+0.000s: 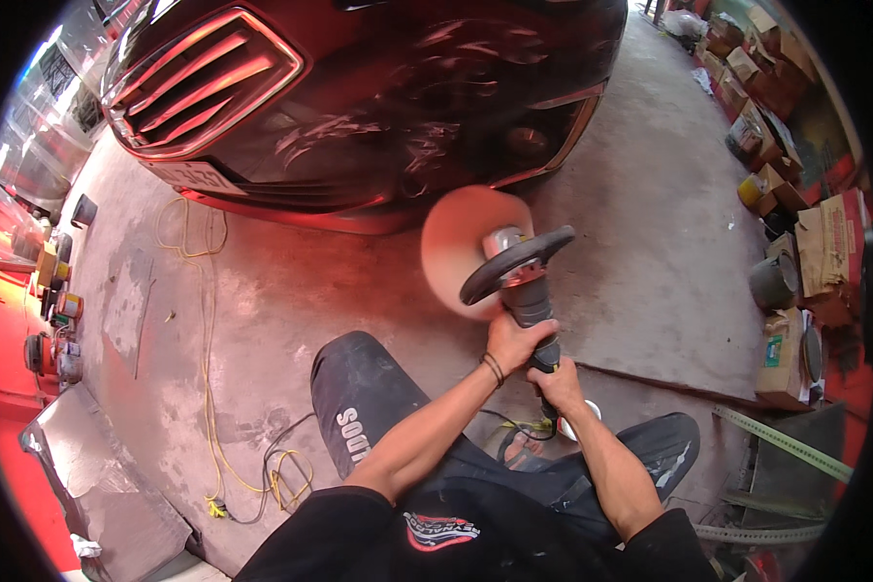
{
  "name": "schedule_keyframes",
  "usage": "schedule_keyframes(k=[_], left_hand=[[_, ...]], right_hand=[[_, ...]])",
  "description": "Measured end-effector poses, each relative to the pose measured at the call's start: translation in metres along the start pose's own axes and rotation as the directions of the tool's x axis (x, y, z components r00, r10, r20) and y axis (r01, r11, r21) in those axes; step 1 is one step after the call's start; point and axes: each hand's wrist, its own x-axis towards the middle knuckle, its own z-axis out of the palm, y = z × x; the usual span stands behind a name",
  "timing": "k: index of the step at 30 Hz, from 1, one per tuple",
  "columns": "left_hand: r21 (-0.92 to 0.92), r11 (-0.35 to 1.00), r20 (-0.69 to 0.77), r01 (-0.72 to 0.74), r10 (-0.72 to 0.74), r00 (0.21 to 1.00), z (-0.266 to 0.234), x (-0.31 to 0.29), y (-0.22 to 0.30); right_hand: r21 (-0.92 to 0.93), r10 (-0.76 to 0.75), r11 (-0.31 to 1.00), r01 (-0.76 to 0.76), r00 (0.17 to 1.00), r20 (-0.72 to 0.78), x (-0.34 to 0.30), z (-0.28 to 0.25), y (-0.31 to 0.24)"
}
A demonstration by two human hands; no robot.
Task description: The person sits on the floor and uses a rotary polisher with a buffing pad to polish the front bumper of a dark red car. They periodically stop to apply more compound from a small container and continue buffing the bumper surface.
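Both my hands are wrapped round a black and grey polisher (531,305). My left hand (516,339) is closed on its body, and my right hand (559,386) grips the rear end close behind it. A ring-shaped black handle (516,264) stands out near the tool's head, with neither hand on it. The round pale pad (456,254) looks blurred and orange-tinted under red light. Just beyond it is the dark, glossy car bumper (359,92), marked with whitish smears (332,138). Whether the pad touches the bumper is hard to tell.
A yellow cord (207,339) runs along the concrete floor at left, joining a dark cable (262,490). Cardboard boxes (824,242) and a bucket (774,281) line the right side. Cans (68,305) stand at left near a flattened sheet (97,475).
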Motion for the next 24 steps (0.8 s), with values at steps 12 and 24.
schedule_keyframes(k=[12, 24], left_hand=[[0.330, 0.943, -0.191, 0.038, 0.028, 0.981, -0.064, -0.034, 0.020], [0.744, 0.668, -0.116, 0.019, 0.101, 0.988, -0.114, -0.035, 0.086]], right_hand=[[0.421, -0.018, 0.899, -0.123, 0.949, 0.316, -0.005, 0.087, 0.019], [0.828, -0.195, 0.427, -0.363, 0.857, 0.477, -0.024, 0.221, 0.001]])
